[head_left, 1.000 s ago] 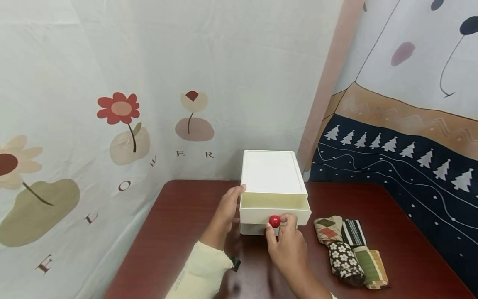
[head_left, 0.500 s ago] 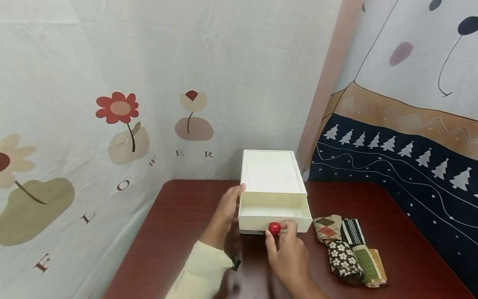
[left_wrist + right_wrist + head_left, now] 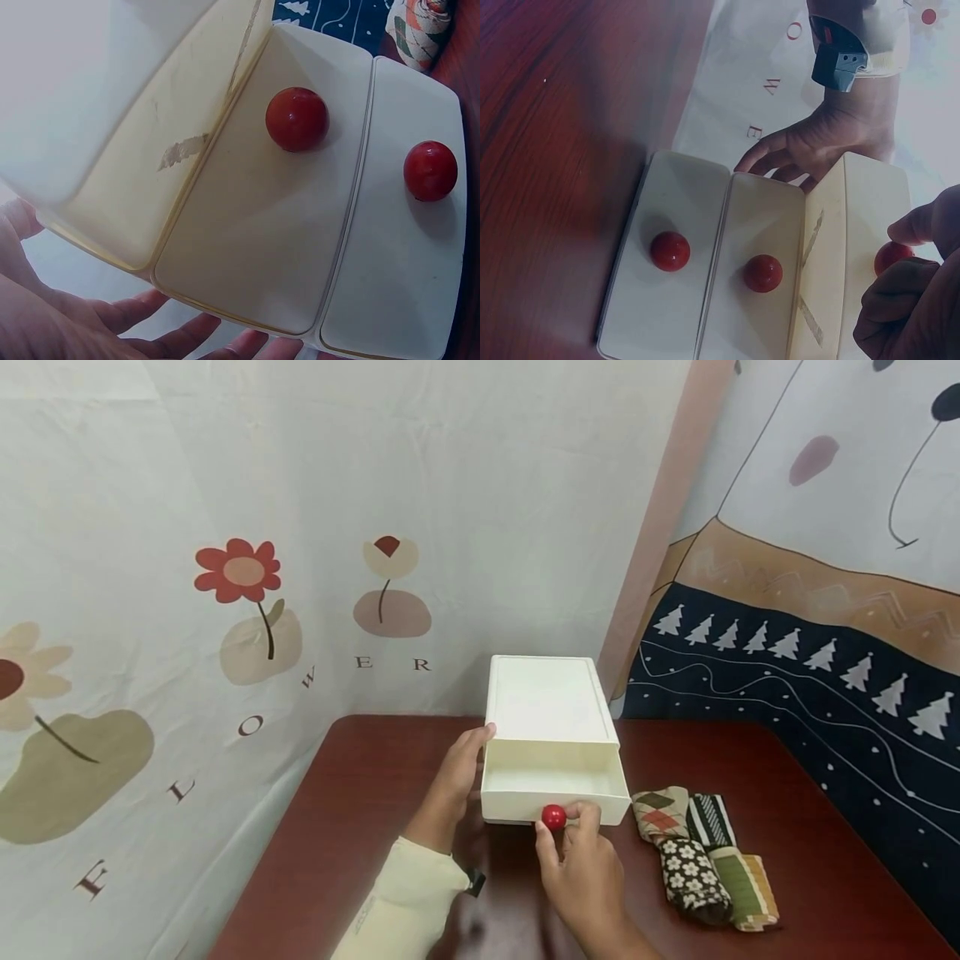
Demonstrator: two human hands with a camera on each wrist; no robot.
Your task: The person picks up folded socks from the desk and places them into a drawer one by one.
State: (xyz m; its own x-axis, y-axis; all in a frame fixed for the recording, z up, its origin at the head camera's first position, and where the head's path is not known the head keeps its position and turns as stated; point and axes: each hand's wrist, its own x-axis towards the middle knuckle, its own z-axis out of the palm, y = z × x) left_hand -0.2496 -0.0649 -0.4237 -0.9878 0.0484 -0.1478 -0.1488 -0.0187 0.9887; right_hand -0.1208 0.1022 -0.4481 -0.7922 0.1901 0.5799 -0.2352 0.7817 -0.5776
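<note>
Top drawer [image 3: 553, 779] of the white drawer box [image 3: 545, 710], pulled out toward the near edge.
The right hand [image 3: 583, 868] pinches its red knob [image 3: 553, 817]; the left hand [image 3: 459, 770] lies flat-fingered against the box's left side. Folded socks [image 3: 701, 854] lie just right on the red-brown table [image 3: 360, 793].

Pulled-out top drawer [image 3: 553, 777] open above, folded socks [image 3: 701, 856] crowding its right, wall behind

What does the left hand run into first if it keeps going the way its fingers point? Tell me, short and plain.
Nothing new: the left hand already rests against the left side of the white plastic drawer box, fingertips at its top edge. Straight on, they look likely to slide along that wall towards the flower-printed cloth behind, though depth is unclear.
</note>
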